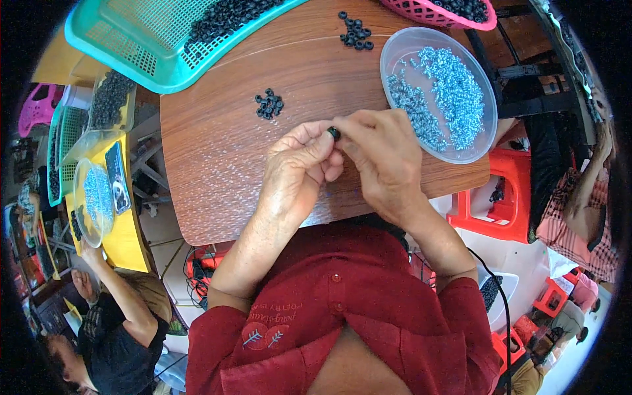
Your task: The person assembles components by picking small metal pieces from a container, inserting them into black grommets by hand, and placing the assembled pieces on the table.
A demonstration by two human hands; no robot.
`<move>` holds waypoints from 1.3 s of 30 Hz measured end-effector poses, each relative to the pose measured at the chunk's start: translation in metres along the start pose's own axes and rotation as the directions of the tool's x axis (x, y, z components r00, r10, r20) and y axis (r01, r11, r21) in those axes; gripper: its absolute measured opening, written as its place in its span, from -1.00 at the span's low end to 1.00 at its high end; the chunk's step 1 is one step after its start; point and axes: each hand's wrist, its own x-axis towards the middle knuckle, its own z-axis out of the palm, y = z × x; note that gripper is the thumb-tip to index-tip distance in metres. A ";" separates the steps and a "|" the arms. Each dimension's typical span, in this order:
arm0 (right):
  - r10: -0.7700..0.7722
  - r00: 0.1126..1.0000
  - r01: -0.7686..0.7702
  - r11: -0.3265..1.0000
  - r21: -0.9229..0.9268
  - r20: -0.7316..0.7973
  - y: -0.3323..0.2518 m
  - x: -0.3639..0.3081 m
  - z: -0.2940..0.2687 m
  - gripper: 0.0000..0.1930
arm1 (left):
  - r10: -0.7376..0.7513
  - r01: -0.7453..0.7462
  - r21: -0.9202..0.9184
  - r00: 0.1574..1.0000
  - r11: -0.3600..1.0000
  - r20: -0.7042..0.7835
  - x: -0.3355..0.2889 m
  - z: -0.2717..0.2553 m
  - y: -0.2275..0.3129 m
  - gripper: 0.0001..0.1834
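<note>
Left hand (pixel 296 155) pinching small black part (pixel 334 133); right hand (pixel 388 158) beside.

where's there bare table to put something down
Widest: the left of the tabletop, between the green basket, the nearer black pile and the left hand. A smaller patch lies between that pile and the farther black pile. Crowded: the right, by the clear tub and pink basket.

The black piece (pixel 334 133) looks glossy, the table (pixel 217 171) wood-grained, the bowl (pixel 403 47) smooth plastic.
</note>
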 end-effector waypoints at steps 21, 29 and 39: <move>-0.032 0.999 0.029 0.997 -0.071 -0.041 -0.005 -0.005 0.021 -0.83 | 0.059 -0.062 -0.065 0.997 0.996 -0.050 -0.003 0.013 0.001 -0.78; 0.203 0.977 -0.185 0.959 0.213 -0.064 -0.004 -0.005 0.000 -0.78 | 0.094 -0.092 0.036 0.995 0.995 -0.042 -0.008 0.008 0.001 -0.77; 0.289 0.957 -0.277 0.929 0.245 -0.013 -0.006 -0.006 -0.005 -0.78 | 0.154 -0.154 0.064 0.988 0.986 0.006 -0.013 0.011 -0.001 -0.79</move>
